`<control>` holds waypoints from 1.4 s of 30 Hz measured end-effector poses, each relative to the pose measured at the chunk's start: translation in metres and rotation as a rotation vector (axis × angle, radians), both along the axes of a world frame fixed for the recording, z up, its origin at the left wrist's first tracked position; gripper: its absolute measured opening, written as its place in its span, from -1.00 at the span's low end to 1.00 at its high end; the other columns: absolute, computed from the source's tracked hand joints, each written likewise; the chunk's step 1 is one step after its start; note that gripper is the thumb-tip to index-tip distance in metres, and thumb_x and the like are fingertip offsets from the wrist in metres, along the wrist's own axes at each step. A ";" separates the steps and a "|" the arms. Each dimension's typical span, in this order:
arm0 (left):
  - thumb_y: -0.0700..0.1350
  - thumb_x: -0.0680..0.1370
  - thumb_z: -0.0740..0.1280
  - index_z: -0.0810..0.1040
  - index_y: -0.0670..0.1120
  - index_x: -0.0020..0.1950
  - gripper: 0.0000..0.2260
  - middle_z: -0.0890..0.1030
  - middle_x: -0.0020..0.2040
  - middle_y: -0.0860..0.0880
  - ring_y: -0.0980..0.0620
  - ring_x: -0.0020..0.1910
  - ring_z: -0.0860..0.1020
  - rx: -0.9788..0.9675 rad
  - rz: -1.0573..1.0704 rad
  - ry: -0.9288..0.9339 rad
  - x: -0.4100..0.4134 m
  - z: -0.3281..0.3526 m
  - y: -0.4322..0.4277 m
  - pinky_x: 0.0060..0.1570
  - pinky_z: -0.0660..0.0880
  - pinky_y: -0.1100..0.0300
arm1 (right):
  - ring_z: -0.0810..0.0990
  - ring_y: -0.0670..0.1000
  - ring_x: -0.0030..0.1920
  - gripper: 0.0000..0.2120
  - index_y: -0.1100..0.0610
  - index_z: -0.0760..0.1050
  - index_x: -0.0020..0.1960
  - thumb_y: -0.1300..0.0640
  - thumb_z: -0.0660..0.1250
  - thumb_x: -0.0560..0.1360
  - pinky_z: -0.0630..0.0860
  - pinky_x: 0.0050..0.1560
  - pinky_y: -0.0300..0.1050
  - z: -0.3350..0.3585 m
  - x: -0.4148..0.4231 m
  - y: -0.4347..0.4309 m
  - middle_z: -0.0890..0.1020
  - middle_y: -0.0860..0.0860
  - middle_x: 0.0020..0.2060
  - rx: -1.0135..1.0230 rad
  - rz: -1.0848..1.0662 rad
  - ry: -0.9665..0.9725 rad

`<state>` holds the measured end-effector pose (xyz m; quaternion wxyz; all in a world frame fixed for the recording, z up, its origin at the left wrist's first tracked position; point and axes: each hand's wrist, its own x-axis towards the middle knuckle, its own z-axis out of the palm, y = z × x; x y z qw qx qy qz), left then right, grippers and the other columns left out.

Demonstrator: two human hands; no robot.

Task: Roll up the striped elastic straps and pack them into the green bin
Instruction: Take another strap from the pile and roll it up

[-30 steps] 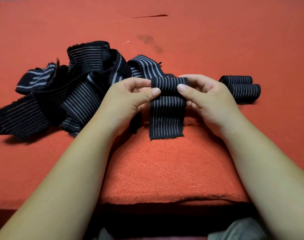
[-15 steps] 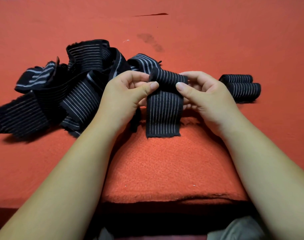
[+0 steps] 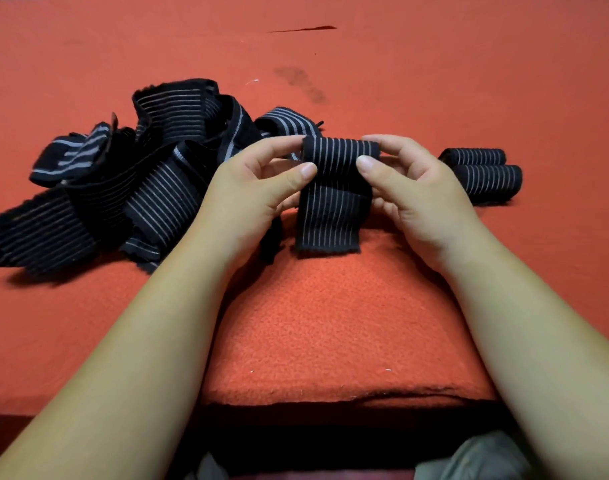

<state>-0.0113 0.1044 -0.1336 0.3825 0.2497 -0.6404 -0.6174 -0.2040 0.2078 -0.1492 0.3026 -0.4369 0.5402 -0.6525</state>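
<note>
Centrally, left hand (image 3: pixel 247 202) and right hand (image 3: pixel 424 202), fingers (image 3: pixel 375 169) tight on the half-rolled strap (image 3: pixel 332 206) (tail short of the table edge (image 3: pixel 348 398)).

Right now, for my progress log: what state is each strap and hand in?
Held strap: partly rolled, tail unrolled.
Left hand: pinches the roll's left end.
Right hand: pinches the roll's right end.
Finished rolls: two, fully rolled, lying side by side.
Strap pile: unrolled, tangled.

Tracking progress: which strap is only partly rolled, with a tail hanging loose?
The strap pinched between the left hand and right hand: rolled on top, flat tail below. The two rolls on the right are fully wound; the pile is unrolled.
</note>
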 end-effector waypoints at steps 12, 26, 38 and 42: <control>-0.08 0.68 0.45 0.72 -0.13 0.33 -0.74 0.78 0.16 -0.02 0.03 0.18 0.75 -0.044 0.060 -0.109 0.000 0.000 0.003 0.31 0.64 0.03 | 0.68 0.07 0.32 -0.68 0.07 0.59 0.37 0.24 0.42 0.63 0.54 0.45 0.25 -0.004 -0.003 -0.002 0.74 0.02 0.23 0.006 -0.025 0.152; -0.17 0.66 0.46 0.68 -0.16 0.35 -0.73 0.77 0.18 -0.08 -0.02 0.21 0.74 0.006 0.082 -0.005 0.000 0.001 0.000 0.30 0.64 0.03 | 0.66 -0.03 0.31 -0.68 0.07 0.56 0.39 0.25 0.42 0.65 0.56 0.43 0.05 -0.001 0.002 0.001 0.71 0.03 0.27 0.013 0.001 0.111; -0.11 0.63 0.51 0.68 -0.18 0.37 -0.67 0.77 0.19 -0.06 0.02 0.21 0.73 0.002 0.090 -0.027 0.000 -0.003 -0.002 0.35 0.60 0.05 | 0.67 0.09 0.33 -0.66 0.12 0.58 0.39 0.19 0.42 0.61 0.53 0.46 0.22 -0.001 0.005 0.001 0.73 0.05 0.24 0.017 -0.023 0.133; -0.02 0.62 0.53 0.69 -0.11 0.38 -0.64 0.76 0.22 -0.04 -0.02 0.24 0.72 -0.055 0.107 -0.089 0.001 -0.005 -0.004 0.40 0.57 -0.04 | 0.65 0.00 0.37 -0.58 0.08 0.51 0.48 0.19 0.40 0.63 0.51 0.49 0.17 0.000 0.006 0.001 0.70 0.02 0.31 0.030 -0.005 0.138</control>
